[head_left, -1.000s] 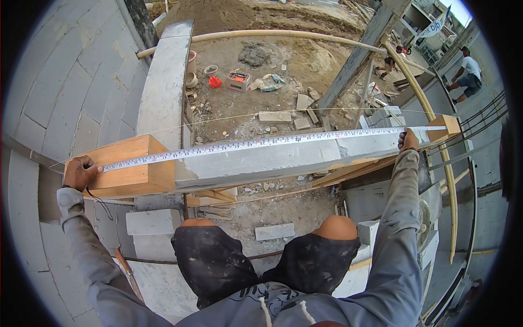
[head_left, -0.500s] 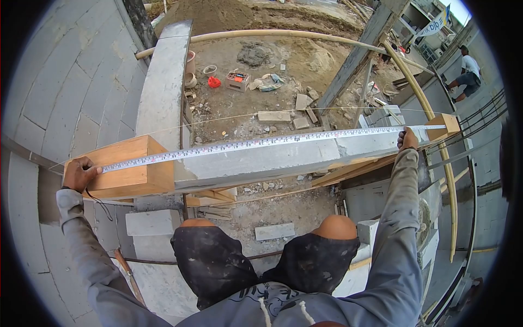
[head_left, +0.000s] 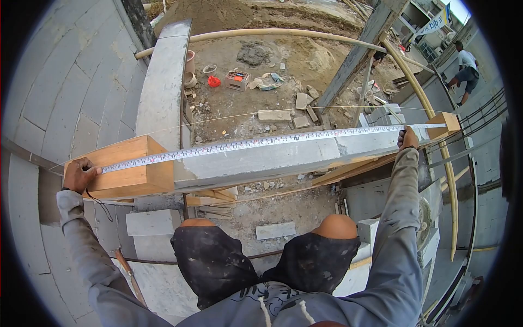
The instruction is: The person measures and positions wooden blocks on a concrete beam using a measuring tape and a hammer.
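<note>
A white tape measure (head_left: 245, 144) is stretched lengthwise along a grey block beam (head_left: 256, 163). At its left end, my left hand (head_left: 80, 175) is closed around the tape's end of the run, over a wooden box form (head_left: 117, 174); a dark cord loop hangs below the hand, and the case is hidden in the fingers. My right hand (head_left: 407, 138) is closed on the blade near the far right, its fingers pressed at the beam's edge. Past it, the blade continues onto a smaller wooden block (head_left: 451, 125) at the beam's right end.
A thin string line (head_left: 223, 120) runs just beyond the beam. Bamboo poles (head_left: 283, 32) and a leaning post (head_left: 354, 65) stand further off. A hammer (head_left: 129, 275) lies at lower left. Below are rubble and loose blocks (head_left: 275, 231). Another person (head_left: 466, 73) bends at upper right.
Both my hands and the tape stay almost where they were. The other person at upper right has shifted slightly and leans further forward.
</note>
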`<state>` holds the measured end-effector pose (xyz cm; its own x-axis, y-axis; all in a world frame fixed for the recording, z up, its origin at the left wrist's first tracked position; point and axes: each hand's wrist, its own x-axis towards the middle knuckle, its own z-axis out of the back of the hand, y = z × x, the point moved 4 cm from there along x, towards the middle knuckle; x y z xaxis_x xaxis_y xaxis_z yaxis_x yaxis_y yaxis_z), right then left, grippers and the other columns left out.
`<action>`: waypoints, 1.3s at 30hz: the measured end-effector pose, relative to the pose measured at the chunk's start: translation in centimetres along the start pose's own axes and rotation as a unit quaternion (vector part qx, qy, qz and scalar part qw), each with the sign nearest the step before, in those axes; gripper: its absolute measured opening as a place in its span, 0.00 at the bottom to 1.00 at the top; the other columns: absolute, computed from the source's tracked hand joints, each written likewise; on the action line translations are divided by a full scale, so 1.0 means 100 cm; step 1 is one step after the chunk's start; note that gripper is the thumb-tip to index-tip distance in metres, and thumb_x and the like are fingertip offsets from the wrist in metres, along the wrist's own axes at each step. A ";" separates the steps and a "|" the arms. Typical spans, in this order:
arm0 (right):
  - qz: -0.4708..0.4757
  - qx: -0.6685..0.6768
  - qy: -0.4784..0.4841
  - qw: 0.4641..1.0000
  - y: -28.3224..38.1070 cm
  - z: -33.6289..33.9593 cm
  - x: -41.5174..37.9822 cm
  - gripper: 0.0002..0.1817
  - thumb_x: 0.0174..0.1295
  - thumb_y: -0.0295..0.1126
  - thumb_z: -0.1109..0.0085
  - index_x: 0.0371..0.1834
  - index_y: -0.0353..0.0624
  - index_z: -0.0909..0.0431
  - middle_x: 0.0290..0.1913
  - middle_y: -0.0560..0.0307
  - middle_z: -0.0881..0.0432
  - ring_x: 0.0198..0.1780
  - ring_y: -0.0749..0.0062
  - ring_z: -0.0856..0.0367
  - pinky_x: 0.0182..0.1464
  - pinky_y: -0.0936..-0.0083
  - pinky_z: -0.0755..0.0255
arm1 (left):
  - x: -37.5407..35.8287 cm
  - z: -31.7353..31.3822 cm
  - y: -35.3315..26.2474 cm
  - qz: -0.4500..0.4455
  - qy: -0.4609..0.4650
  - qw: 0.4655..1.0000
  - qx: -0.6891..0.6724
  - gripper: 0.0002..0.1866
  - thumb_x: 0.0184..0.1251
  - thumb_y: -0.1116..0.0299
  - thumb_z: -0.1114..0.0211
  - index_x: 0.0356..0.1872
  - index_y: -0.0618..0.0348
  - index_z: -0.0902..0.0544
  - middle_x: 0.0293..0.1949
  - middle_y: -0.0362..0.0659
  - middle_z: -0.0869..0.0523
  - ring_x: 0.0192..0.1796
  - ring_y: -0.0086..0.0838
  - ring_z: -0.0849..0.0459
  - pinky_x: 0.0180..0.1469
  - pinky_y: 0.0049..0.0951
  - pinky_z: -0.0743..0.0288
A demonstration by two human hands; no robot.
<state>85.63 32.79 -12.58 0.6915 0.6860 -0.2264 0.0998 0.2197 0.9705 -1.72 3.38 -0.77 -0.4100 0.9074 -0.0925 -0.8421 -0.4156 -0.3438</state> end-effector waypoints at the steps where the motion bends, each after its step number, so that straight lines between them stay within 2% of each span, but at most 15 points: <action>1: 0.001 0.000 0.001 1.000 0.000 0.000 0.000 0.10 0.57 0.35 0.46 0.21 0.46 0.30 0.17 0.64 0.30 0.12 0.81 0.38 0.11 0.84 0.50 | 0.000 0.000 0.001 0.000 0.000 1.000 0.000 0.14 0.47 0.65 0.28 0.21 0.66 0.22 0.19 0.42 0.23 0.24 0.24 0.29 0.29 0.28 0.33; 16: -0.007 0.011 0.012 1.000 -0.004 0.001 0.007 0.10 0.57 0.36 0.46 0.21 0.46 0.31 0.17 0.64 0.30 0.12 0.81 0.38 0.11 0.85 0.50 | -0.001 -0.001 0.001 0.010 -0.003 1.000 -0.013 0.14 0.47 0.63 0.28 0.21 0.65 0.22 0.19 0.40 0.23 0.25 0.23 0.30 0.30 0.27 0.33; 28: 0.002 0.005 0.008 1.000 -0.001 -0.001 0.001 0.11 0.57 0.36 0.46 0.21 0.45 0.31 0.17 0.63 0.30 0.13 0.80 0.38 0.11 0.84 0.50 | -0.003 0.000 -0.002 0.022 -0.007 1.000 -0.009 0.13 0.48 0.67 0.28 0.22 0.65 0.21 0.19 0.40 0.23 0.24 0.23 0.30 0.29 0.26 0.33; 37: -0.006 0.017 0.013 1.000 -0.007 -0.001 0.004 0.10 0.57 0.36 0.47 0.22 0.46 0.31 0.17 0.63 0.30 0.12 0.80 0.38 0.11 0.84 0.50 | -0.003 -0.002 0.002 0.012 -0.020 0.999 -0.031 0.12 0.45 0.65 0.30 0.21 0.65 0.21 0.19 0.41 0.23 0.23 0.24 0.29 0.27 0.27 0.34; 39: -0.008 0.020 0.013 1.000 -0.007 -0.001 0.004 0.10 0.57 0.36 0.46 0.22 0.46 0.31 0.17 0.63 0.30 0.12 0.80 0.39 0.11 0.84 0.50 | -0.004 -0.002 0.004 0.020 -0.015 0.999 -0.042 0.13 0.46 0.66 0.28 0.22 0.65 0.21 0.20 0.41 0.22 0.25 0.25 0.29 0.31 0.27 0.33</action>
<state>85.77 32.95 -13.30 0.6713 0.7003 -0.2430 0.1396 0.2025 0.9693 -1.79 2.89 -1.06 -0.4537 0.8876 -0.0795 -0.7932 -0.4429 -0.4180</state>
